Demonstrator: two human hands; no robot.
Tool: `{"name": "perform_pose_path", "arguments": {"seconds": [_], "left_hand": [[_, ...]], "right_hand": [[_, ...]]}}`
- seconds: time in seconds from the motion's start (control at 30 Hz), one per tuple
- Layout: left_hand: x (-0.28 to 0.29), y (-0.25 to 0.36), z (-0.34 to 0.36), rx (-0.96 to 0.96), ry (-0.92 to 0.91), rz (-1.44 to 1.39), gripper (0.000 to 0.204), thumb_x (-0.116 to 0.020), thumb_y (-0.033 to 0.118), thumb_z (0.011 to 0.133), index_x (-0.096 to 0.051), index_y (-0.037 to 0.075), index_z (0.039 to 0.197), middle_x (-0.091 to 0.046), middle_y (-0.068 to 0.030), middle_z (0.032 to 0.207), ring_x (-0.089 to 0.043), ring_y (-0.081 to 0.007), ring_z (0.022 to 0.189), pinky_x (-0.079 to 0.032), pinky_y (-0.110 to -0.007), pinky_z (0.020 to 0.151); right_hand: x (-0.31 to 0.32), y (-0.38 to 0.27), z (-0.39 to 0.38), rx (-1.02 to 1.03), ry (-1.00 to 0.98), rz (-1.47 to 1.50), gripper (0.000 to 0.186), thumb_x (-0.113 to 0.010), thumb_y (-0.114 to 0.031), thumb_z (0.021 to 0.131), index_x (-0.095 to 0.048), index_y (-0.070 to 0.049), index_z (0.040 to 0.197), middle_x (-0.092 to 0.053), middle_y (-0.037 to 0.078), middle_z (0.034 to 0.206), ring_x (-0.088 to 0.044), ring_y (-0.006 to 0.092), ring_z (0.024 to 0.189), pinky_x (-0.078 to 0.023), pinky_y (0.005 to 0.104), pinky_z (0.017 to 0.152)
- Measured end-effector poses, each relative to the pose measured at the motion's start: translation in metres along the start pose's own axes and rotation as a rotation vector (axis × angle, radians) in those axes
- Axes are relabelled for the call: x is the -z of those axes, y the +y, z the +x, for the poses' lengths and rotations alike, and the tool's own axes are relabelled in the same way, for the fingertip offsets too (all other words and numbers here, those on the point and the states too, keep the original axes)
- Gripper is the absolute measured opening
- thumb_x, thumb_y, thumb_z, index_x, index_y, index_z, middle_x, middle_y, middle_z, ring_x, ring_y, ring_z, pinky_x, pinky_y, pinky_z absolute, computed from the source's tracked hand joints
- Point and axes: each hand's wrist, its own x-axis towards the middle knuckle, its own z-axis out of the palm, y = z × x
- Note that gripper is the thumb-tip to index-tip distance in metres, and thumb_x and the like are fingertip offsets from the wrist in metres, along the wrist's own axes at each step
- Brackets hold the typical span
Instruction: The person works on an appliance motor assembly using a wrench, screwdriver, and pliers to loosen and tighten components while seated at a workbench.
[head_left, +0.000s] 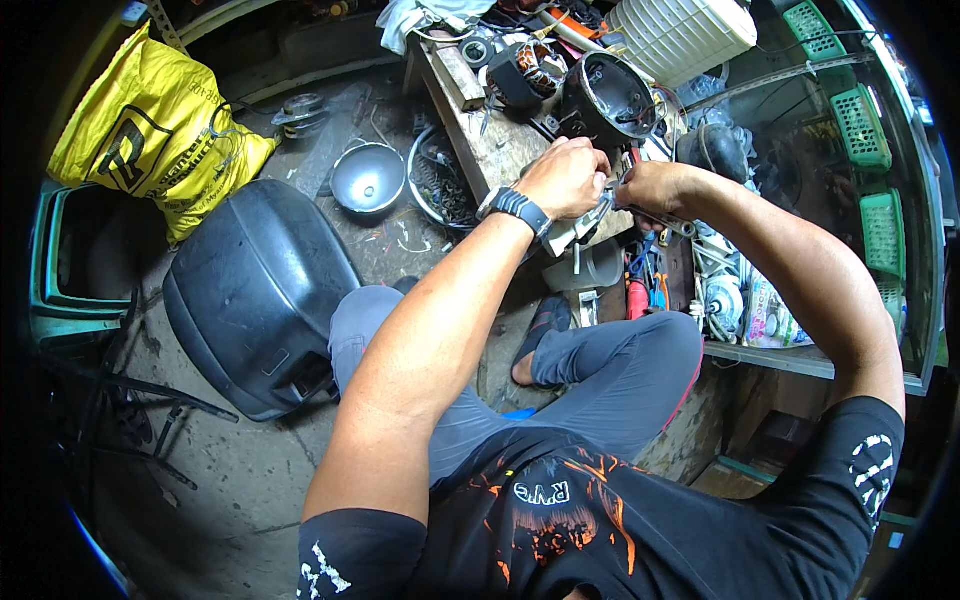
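Both my hands are at the cluttered wooden bench. My left hand (565,182), with a watch on the wrist, is curled at the bench's edge, close beside my right hand; what its fingers grip is hard to make out, with pale parts just below it. My right hand (655,188) is closed on a metal tool (675,223), perhaps pliers or a wrench, partly hidden by the fingers. Just beyond them are a black round housing (605,95) and a motor part with copper windings (515,75). Loose hand tools (640,290) lie below my right hand.
On the floor are a black plastic case (255,290), a metal bowl (366,180), a wire-filled basin (430,205) and a yellow sack (160,130). A white basket (680,35) sits behind the housing; a glass cabinet with green baskets (860,125) stands at the right.
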Motion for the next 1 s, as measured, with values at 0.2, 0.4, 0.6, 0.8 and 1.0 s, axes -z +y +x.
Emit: {"name": "perform_pose_path", "arguments": {"seconds": [0.2,0.4,0.6,0.8,1.0], "left_hand": [[0.000,0.016,-0.003,-0.035,-0.120,0.073,0.055,-0.077,0.033,0.082,-0.068,0.005,0.128,-0.070,-0.0163,0.121,-0.060,-0.0355,0.124,-0.048,-0.048,0.106],[0.003,0.014,-0.004,0.005,-0.147,0.133,0.055,-0.087,0.044,0.080,-0.071,0.009,0.118,-0.072,-0.0130,0.119,-0.060,-0.0332,0.123,-0.047,-0.048,0.102],[-0.007,0.016,0.000,-0.074,-0.080,0.103,0.058,-0.087,0.038,0.078,-0.070,0.005,0.123,-0.072,-0.0176,0.119,-0.063,-0.0374,0.119,-0.050,-0.047,0.103],[0.005,0.016,-0.003,-0.045,-0.084,0.063,0.042,-0.079,0.023,0.079,-0.069,0.005,0.116,-0.071,-0.0178,0.105,-0.065,-0.0380,0.109,-0.052,-0.047,0.096],[-0.001,0.018,0.000,-0.080,-0.090,0.066,0.041,-0.080,0.025,0.081,-0.068,0.004,0.114,-0.071,-0.0184,0.107,-0.067,-0.0391,0.108,-0.052,-0.048,0.097]], "right_hand": [[-0.002,0.014,0.008,-0.053,0.029,0.214,0.021,-0.064,-0.013,0.095,-0.064,0.007,0.097,-0.066,0.011,0.071,-0.066,0.0195,0.055,-0.053,0.0366,0.044],[-0.003,-0.003,0.000,-0.081,0.018,0.270,0.018,-0.062,-0.011,0.094,-0.065,0.005,0.101,-0.069,0.012,0.079,-0.067,0.0188,0.058,-0.054,0.0346,0.046],[-0.011,0.008,0.000,-0.007,0.093,0.190,0.022,-0.063,-0.013,0.090,-0.068,0.007,0.098,-0.067,0.013,0.079,-0.063,0.0220,0.058,-0.053,0.0392,0.051],[-0.007,-0.007,0.008,-0.030,0.024,0.091,0.016,-0.059,-0.011,0.094,-0.069,0.000,0.097,-0.066,0.013,0.078,-0.063,0.0224,0.060,-0.049,0.0384,0.051],[-0.003,-0.001,0.007,-0.009,-0.021,0.232,0.018,-0.055,-0.009,0.094,-0.068,0.002,0.087,-0.066,0.013,0.074,-0.063,0.0201,0.058,-0.052,0.0367,0.051]]}}
